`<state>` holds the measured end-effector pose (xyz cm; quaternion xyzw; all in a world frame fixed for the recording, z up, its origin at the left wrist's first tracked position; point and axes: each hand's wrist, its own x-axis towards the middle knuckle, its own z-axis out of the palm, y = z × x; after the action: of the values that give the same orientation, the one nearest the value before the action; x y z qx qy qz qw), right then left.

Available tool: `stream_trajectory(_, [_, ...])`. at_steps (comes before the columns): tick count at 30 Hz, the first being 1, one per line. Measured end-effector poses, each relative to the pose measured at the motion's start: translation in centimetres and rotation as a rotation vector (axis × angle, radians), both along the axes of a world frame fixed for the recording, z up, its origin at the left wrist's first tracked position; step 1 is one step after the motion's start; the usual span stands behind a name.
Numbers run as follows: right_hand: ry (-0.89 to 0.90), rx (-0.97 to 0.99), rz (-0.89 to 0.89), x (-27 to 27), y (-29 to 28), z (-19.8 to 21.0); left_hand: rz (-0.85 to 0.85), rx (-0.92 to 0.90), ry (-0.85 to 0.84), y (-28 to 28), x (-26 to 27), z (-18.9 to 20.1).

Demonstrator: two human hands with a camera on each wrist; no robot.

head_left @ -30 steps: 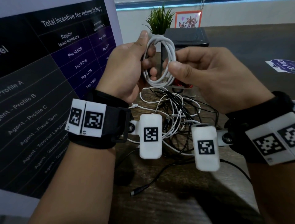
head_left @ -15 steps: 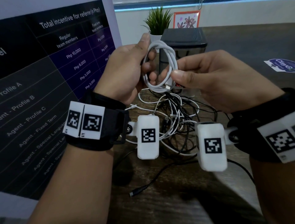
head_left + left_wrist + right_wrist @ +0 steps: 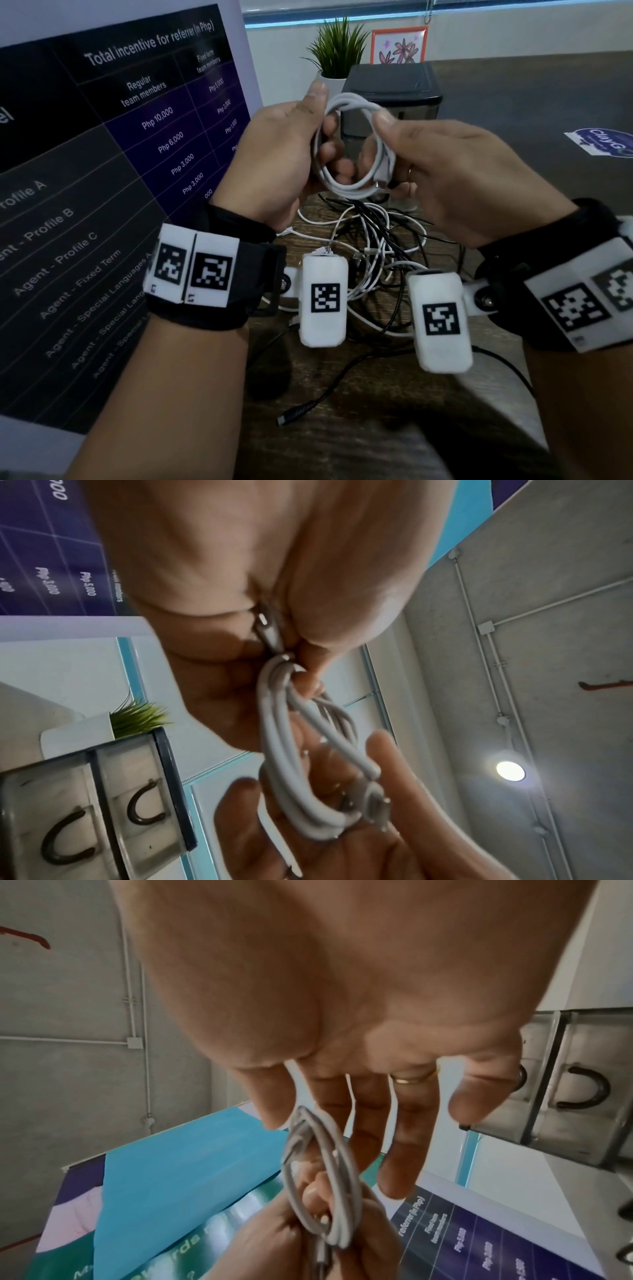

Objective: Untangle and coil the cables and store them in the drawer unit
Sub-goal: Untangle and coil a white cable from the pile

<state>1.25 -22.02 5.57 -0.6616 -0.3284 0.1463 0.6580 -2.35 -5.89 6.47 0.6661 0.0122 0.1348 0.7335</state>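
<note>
White coiled cable (image 3: pixel 356 150) gripped by both hands (image 3: pixel 274 154) (image 3: pixel 455 171); translucent drawer unit (image 3: pixel 390 102) behind, contents unclear.

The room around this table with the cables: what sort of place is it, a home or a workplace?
Probably an office. A printed banner beside the wooden table lists referral incentives for team members and agent profiles, a small drawer unit and a potted plant stand behind the cables, and the ceiling is bare concrete with exposed conduit.

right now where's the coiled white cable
In the head view the coiled white cable is held up mid-frame between the left hand and right hand, in front of the drawer unit.
</note>
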Motion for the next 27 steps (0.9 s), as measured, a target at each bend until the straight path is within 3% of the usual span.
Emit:
stream_trajectory(4, [-0.161, -0.105, -0.145, 0.7, 0.1, -0.3, 0.032, 0.153, -0.016, 0.4, 0.1, -0.2])
stream_trajectory(11, [-0.203, -0.093, -0.340, 1.6, -0.6, -0.5, 0.031, 0.302, 0.004, 0.6, -0.1, -0.2])
stream_trajectory(20, [-0.329, -0.160, -0.575, 2.2, -1.6, -0.3, -0.076, 0.163, 0.012, 1.1, -0.3, -0.2])
stream_trajectory(27, [-0.348, -0.109, -0.639, 2.2, -1.8, 0.0, -0.192, -0.101, -0.055, 0.7, -0.8, 0.5])
